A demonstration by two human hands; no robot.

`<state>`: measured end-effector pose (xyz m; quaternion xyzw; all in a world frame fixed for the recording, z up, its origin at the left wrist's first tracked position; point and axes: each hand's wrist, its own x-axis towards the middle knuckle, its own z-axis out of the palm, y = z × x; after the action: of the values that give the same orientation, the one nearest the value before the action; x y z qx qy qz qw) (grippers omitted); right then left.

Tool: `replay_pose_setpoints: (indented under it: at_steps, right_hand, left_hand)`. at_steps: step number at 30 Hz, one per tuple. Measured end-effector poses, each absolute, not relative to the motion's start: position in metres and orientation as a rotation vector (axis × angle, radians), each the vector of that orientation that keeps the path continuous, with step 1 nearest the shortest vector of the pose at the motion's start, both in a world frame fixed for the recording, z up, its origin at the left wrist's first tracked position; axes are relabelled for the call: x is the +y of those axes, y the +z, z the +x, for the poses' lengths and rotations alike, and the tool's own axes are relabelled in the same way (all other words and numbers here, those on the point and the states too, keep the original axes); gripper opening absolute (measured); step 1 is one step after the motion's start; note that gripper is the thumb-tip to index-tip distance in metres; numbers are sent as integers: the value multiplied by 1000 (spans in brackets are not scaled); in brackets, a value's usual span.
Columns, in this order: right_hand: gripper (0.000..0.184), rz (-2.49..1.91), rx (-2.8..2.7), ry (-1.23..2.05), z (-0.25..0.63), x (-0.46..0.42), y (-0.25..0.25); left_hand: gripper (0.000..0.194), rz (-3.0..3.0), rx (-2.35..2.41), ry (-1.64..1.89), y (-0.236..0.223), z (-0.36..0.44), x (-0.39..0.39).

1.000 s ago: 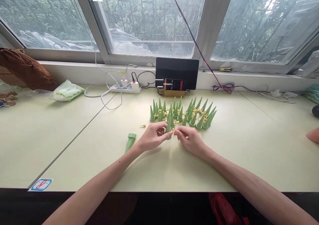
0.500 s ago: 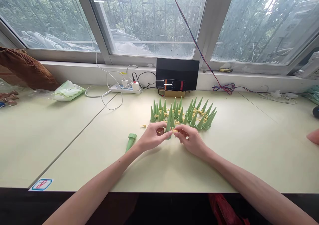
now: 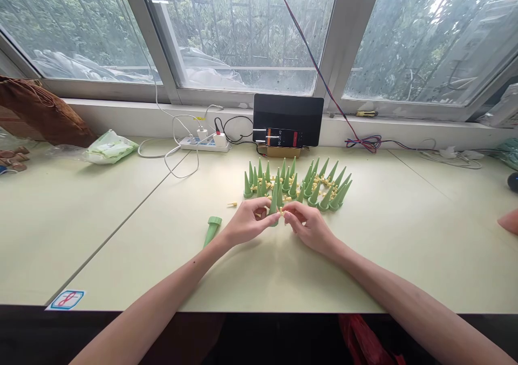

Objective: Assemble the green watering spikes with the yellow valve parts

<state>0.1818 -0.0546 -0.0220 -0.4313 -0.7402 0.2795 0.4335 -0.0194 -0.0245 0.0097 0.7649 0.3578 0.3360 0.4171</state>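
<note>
My left hand (image 3: 254,218) is closed around a green plastic spike (image 3: 273,199), which stands point up. Between the fingertips of both hands is a small yellow valve (image 3: 281,212), pinched by my right hand (image 3: 309,224) against the spike's side. Just behind my hands, several green spikes (image 3: 332,199) stand upright in groups, with small yellow pieces (image 3: 267,184) scattered among them. Left of my left hand a single yellow piece (image 3: 232,204) rests on the table. One more green spike (image 3: 212,230) lies beside my left forearm, its wide cap facing away.
On the pale table (image 3: 343,279), a phone showing a timer (image 3: 282,138) leans on a dark tablet (image 3: 288,111). A power strip (image 3: 205,144) with cables and a wipes packet (image 3: 111,146) are at back left. Bundled wires (image 3: 366,143) lie at back right. Part of another person's hand (image 3: 509,222) shows at the right edge.
My right fingers have shifted very slightly at the yellow valve. The left hand and the spike in it stay in place.
</note>
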Motion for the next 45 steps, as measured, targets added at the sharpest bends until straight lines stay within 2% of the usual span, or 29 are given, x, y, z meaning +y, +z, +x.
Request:
replay_pose_setpoints:
  at_steps: [8,18,23,28,33,41,45]
  right_hand:
    - [16,-1023,-1812,687,181,-54,-22]
    - [45,-1084,-1877,651,182,-53,-23]
    - [22,-1050,-1810,716,183,-54,-23]
    - [17,-1009,-1793,720,182,-54,-24]
    - [17,-1032,-1809,688,182,-54,-24]
    - [37,-1084,-1866,666,181,-54,-20]
    - [23,-1061,-1848,696,181,-55,-21]
  left_hand:
    - [33,1923,925,863,12,-20,-25]
    - [36,1928,908,824,10,-19,-25]
    - [33,1898,925,851,11,-20,-25]
    - [32,1893,919,860,11,-21,-24]
    - [30,1913,924,848,11,-21,-25]
    - [31,1945,910,840,10,-20,-25]
    - [31,1939,916,835,8,-20,-24]
